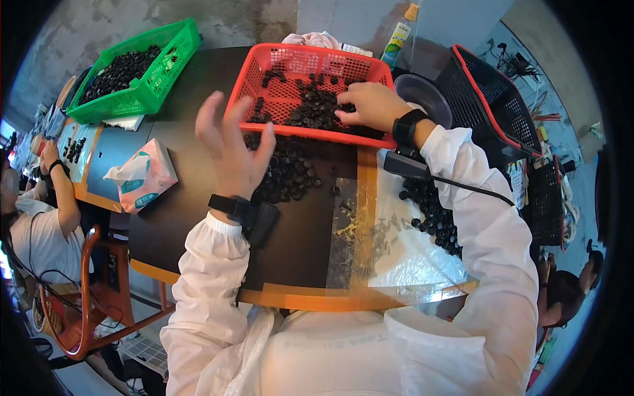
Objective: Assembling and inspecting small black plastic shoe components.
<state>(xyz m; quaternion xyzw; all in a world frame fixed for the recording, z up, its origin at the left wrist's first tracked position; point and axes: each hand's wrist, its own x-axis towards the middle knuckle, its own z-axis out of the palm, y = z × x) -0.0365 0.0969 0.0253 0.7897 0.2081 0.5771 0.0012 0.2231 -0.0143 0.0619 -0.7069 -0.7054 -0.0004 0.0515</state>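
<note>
A red plastic basket (261, 59) stands at the far middle of the dark table, with small round black pieces (314, 109) heaped inside. My right hand (376, 105) reaches over the basket's right part. Its fingers curl at the edge of the heap; what lies between them is not clear. My left hand (234, 142) hovers over the table by the basket's near left corner, fingers spread, holding nothing. Beside that hand, in front of the basket, lies a pile of the same black pieces (290, 175). More black pieces (436, 211) lie on clear plastic film right of centre, partly behind my right sleeve.
A green basket (148, 92) of black pieces stands far left, near a pink tissue pack (148, 178). Right of the red basket are a dark round bowl (429, 99) and a black crate (489, 99); a bottle (399, 36) stands behind. A co-worker's arm (63, 191) shows at left.
</note>
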